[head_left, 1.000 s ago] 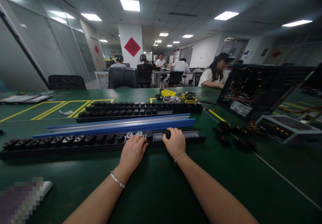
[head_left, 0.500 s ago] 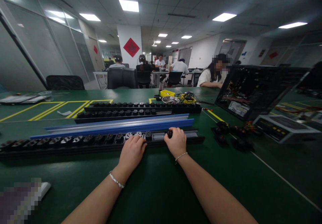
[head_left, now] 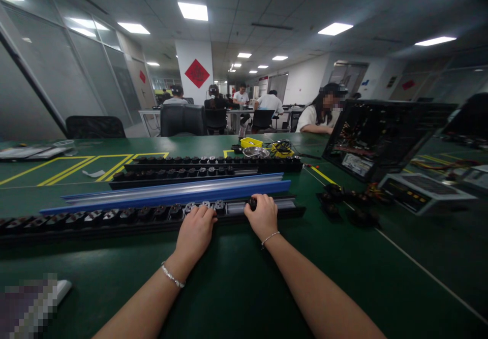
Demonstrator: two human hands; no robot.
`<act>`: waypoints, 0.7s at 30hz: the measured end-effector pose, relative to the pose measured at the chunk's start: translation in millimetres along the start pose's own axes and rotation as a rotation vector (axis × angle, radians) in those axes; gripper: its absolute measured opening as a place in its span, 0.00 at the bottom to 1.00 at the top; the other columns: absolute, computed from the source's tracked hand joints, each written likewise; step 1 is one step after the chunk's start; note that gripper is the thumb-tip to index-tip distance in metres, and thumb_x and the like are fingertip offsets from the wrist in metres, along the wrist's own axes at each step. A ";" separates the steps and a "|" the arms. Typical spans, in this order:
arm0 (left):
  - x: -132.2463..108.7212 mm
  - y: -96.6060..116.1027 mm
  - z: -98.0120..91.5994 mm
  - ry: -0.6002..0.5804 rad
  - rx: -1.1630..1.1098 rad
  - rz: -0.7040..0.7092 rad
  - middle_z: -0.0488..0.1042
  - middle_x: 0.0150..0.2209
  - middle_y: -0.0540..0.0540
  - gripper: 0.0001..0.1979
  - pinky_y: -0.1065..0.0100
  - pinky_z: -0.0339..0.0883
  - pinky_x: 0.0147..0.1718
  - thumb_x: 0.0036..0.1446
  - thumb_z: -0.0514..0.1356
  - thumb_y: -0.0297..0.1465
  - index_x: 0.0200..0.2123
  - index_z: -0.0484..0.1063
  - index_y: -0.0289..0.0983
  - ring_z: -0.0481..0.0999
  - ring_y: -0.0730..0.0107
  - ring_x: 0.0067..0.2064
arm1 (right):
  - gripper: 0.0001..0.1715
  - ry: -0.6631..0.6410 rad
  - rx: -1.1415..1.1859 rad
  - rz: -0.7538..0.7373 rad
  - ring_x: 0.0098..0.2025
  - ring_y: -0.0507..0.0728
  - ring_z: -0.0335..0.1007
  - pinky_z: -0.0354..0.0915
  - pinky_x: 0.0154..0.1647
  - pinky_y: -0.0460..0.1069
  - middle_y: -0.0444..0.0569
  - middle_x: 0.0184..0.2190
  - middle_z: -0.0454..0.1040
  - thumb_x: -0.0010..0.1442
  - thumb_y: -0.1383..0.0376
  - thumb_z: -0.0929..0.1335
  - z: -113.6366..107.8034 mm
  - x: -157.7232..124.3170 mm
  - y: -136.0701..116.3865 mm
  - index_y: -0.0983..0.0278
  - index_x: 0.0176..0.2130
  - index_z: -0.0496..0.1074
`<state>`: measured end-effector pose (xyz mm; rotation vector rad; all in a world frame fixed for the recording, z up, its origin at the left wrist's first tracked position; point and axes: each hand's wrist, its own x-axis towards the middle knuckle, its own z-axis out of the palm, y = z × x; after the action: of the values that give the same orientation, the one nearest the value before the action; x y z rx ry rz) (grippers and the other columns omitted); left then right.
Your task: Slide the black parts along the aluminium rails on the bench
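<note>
My right hand [head_left: 262, 217] pinches a black knob [head_left: 252, 203] on the rail [head_left: 286, 207]; left hand [head_left: 196, 229] fingers curled, grip unclear; right end seems unfilled.

head-worn view, forward-down, close over table [head_left: 244, 288]

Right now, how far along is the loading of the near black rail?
Done: black parts fill the near rail from its left end up to the left hand. In hand: the right hand pinches a small black part at the channel. Left: a bare stretch of channel around that hand; loose parts lie on the table to the right.
</note>
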<state>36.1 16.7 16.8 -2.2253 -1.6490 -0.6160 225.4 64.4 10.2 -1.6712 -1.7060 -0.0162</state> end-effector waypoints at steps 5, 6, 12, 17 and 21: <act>-0.6 -0.9 0.2 0.022 -0.003 0.013 0.69 0.33 0.45 0.07 0.63 0.61 0.36 0.57 0.51 0.28 0.34 0.69 0.38 0.65 0.64 0.36 | 0.13 0.015 -0.019 0.001 0.42 0.59 0.60 0.55 0.42 0.51 0.51 0.35 0.70 0.51 0.63 0.63 -1.9 1.0 1.8 0.63 0.38 0.69; -0.7 -1.0 0.3 0.022 0.000 0.014 0.69 0.34 0.45 0.08 0.63 0.61 0.36 0.57 0.51 0.28 0.34 0.69 0.38 0.65 0.64 0.36 | 0.13 0.016 -0.025 0.001 0.42 0.59 0.61 0.55 0.42 0.51 0.51 0.35 0.70 0.51 0.63 0.63 -2.5 1.1 2.2 0.63 0.38 0.69; -1.2 -1.4 1.7 0.022 0.009 0.020 0.69 0.33 0.44 0.08 0.62 0.61 0.35 0.57 0.50 0.29 0.34 0.68 0.38 0.65 0.63 0.36 | 0.13 0.021 -0.063 0.037 0.42 0.59 0.61 0.54 0.40 0.51 0.50 0.36 0.70 0.51 0.62 0.63 -6.4 1.2 5.7 0.62 0.38 0.69; -0.8 -0.9 -0.1 0.029 -0.006 0.021 0.69 0.33 0.45 0.07 0.63 0.61 0.35 0.57 0.51 0.29 0.34 0.69 0.38 0.66 0.64 0.35 | 0.13 0.033 -0.072 0.064 0.42 0.59 0.61 0.54 0.40 0.52 0.50 0.36 0.70 0.51 0.62 0.64 -8.9 2.5 10.7 0.63 0.38 0.69; -0.5 0.1 -1.8 0.029 -0.009 0.014 0.69 0.33 0.45 0.07 0.63 0.61 0.34 0.57 0.51 0.29 0.33 0.69 0.38 0.66 0.64 0.35 | 0.13 0.045 -0.082 0.086 0.42 0.59 0.61 0.54 0.41 0.52 0.50 0.36 0.70 0.51 0.62 0.63 -11.2 4.5 14.9 0.63 0.37 0.69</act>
<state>35.8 15.3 18.1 -2.2215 -1.6180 -0.6500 244.3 65.2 13.6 -1.7902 -1.6182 -0.0829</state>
